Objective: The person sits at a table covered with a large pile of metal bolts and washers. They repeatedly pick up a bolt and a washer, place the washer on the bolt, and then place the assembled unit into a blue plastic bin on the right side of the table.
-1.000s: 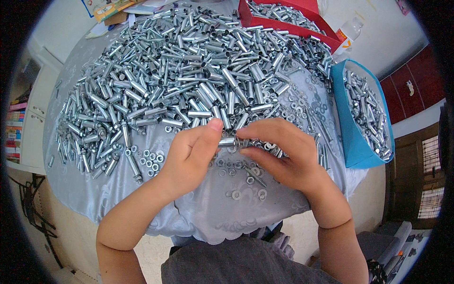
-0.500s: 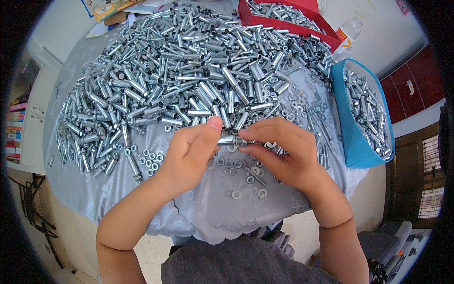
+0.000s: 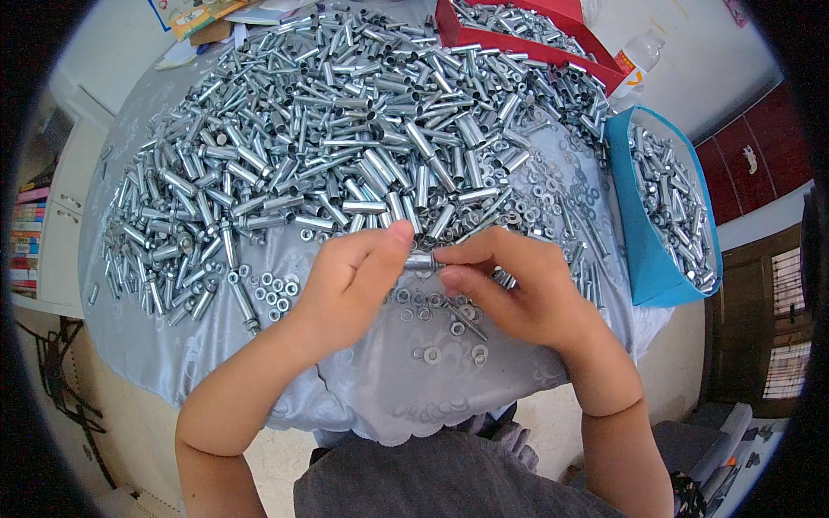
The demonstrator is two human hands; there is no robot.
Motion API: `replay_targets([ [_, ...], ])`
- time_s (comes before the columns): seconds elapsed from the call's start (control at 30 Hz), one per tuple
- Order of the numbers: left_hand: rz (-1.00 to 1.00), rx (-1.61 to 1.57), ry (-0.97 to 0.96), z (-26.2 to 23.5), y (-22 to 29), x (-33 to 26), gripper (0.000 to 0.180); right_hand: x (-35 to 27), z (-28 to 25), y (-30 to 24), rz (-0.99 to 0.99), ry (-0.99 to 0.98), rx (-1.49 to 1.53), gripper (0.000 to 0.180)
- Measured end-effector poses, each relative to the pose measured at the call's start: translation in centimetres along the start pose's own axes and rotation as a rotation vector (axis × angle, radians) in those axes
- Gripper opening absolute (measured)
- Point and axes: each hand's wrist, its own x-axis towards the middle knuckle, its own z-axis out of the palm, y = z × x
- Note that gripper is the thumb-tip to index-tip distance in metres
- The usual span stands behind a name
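A shiny metal sleeve anchor (image 3: 419, 261) lies level between my hands, just above the near part of the table. My left hand (image 3: 347, 289) is closed around its left end, thumb uppermost. At the other end, my right hand (image 3: 528, 289) pinches the anchor between thumb and forefinger, covering that tip. Below and between the hands, loose nuts and washers (image 3: 432, 354) are scattered on the silvery cloth, with a thin bolt (image 3: 466, 318) close to my right fingers. Beyond them spreads a big heap of metal sleeves and bolts (image 3: 345, 121).
A blue fabric bin (image 3: 643, 259) full of anchors stands at the right edge of the table (image 3: 363, 388). At the back is a red box (image 3: 518, 43) holding more metal parts, with a white bottle (image 3: 637, 62) beside it. Papers (image 3: 207, 22) lie at the far left.
My right fingers have shifted slightly left along the anchor and closed nearer its end, hiding the washer and nut seen there before. My left hand has barely moved.
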Motion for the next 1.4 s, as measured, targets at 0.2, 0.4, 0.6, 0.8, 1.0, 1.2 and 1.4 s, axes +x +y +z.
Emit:
replay_targets([
  [0.2,-0.007,-0.038,-0.014,0.1,0.2,-0.3,0.041,0.1,-0.4,-0.5,0.052,-0.028,0.000,0.024],
  [0.4,0.014,-0.010,-0.025,0.2,0.3,-0.4,0.039,0.4,-0.1,-0.6,0.122,0.033,0.122,0.026],
  [0.6,0.045,0.008,-0.040,0.1,0.6,-0.5,0.037,0.3,-0.7,-0.2,0.021,-0.085,-0.021,0.028],
  [0.8,0.046,0.020,-0.048,0.1,0.5,-0.4,0.037,0.3,-0.7,0.4,-0.199,0.016,-0.181,0.030],
  [1.0,0.028,0.012,-0.070,0.0,0.6,-0.4,0.038,0.7,-0.5,0.1,-0.109,0.037,-0.166,0.030],
  [1.2,0.054,-0.004,-0.050,0.1,0.5,-0.5,0.037,0.7,-0.2,-0.6,-0.044,0.062,-0.076,0.023],
  [1.4,0.036,0.013,-0.079,0.0,0.7,-0.4,0.036,0.5,-1.0,0.5,-0.221,-0.042,-0.255,0.026],
])
